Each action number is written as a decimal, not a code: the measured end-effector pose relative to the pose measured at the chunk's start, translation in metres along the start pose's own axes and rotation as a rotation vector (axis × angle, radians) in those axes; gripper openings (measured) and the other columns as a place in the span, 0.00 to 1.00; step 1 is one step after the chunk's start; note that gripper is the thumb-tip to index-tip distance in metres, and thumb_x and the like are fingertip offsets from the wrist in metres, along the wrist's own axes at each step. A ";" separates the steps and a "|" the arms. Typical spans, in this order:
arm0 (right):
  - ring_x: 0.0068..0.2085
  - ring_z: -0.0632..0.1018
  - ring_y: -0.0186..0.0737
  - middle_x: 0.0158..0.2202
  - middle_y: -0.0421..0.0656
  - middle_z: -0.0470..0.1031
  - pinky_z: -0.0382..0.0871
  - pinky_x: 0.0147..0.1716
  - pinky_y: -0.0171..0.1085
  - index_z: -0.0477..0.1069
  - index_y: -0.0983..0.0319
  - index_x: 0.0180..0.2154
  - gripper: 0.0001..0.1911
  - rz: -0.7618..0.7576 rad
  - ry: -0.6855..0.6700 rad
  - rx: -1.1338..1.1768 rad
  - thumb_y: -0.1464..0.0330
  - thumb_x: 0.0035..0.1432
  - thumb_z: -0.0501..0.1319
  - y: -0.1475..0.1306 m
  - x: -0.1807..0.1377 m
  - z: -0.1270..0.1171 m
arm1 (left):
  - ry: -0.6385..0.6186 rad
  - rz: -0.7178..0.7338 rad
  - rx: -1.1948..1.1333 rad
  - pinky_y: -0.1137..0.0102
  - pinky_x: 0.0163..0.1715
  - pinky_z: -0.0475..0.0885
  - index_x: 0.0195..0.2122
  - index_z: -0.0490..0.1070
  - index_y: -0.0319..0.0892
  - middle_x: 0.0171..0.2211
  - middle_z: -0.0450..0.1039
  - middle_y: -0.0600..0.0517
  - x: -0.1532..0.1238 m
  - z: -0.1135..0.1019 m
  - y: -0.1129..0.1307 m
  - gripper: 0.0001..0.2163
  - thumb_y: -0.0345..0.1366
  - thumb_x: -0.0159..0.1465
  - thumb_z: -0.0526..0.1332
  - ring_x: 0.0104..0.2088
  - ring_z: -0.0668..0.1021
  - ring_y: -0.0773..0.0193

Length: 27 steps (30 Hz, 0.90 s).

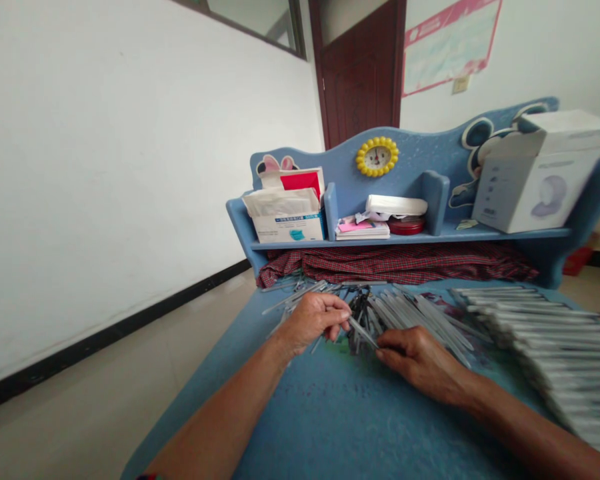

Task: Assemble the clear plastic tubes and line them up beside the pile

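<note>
Fingers of the left hand (317,321) are closed on one end of a thin, pale tube (363,332), and the thumb and fingertips of the right hand (413,353) pinch its other end. So the tube is between the two hands, slanting down toward the right hand, above the blue desk (325,427). Just behind it there is a small heap of dark, narrow pieces (361,311); what they are exactly, I cannot tell. To the right of this heap, many clear tubes (420,323) lie side by side, nearly parallel. Other loose tubes (300,297) are scattered behind the left hand, in different directions. Near the right forearm, a large pile of whitish tubes (555,353) occupies the right side of the desk, and it is somewhat blurred. At the back of the desk, a red checked cloth (400,264) lies along the foot of the blue shelf (455,233). On this shelf stand a carton with printed label (293,225) at left and a white box (525,177) at right.
</note>
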State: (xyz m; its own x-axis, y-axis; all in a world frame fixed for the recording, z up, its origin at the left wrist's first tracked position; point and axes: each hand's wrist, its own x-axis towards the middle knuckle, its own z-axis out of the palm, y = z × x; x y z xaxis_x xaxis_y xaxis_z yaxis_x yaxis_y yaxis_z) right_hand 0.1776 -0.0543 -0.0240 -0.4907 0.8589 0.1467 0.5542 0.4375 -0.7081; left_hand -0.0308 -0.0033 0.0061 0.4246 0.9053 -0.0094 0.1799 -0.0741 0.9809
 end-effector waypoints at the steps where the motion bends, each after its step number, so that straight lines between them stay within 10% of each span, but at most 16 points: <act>1: 0.23 0.63 0.31 0.20 0.36 0.59 0.52 0.23 0.33 0.62 0.62 0.22 0.12 0.003 -0.001 0.013 0.68 0.56 0.51 0.000 0.000 0.000 | -0.002 0.005 -0.010 0.79 0.15 0.60 0.31 0.72 0.34 0.21 0.74 0.51 0.000 0.000 0.000 0.09 0.36 0.52 0.63 0.14 0.68 0.75; 27: 0.14 0.63 0.26 0.20 0.40 0.72 0.54 0.15 0.30 0.66 0.64 0.24 0.21 0.161 -0.261 0.694 0.51 0.51 0.57 0.004 0.000 -0.005 | -0.060 0.042 -0.106 0.77 0.18 0.65 0.32 0.76 0.34 0.22 0.75 0.49 -0.005 -0.001 0.007 0.10 0.34 0.50 0.66 0.16 0.72 0.72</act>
State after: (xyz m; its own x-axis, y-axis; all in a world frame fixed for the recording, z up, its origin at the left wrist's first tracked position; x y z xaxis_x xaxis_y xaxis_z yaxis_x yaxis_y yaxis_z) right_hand 0.1825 -0.0510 -0.0235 -0.6310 0.7690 -0.1023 0.1243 -0.0299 -0.9918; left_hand -0.0331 -0.0081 0.0130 0.4830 0.8753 0.0238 0.0676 -0.0643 0.9956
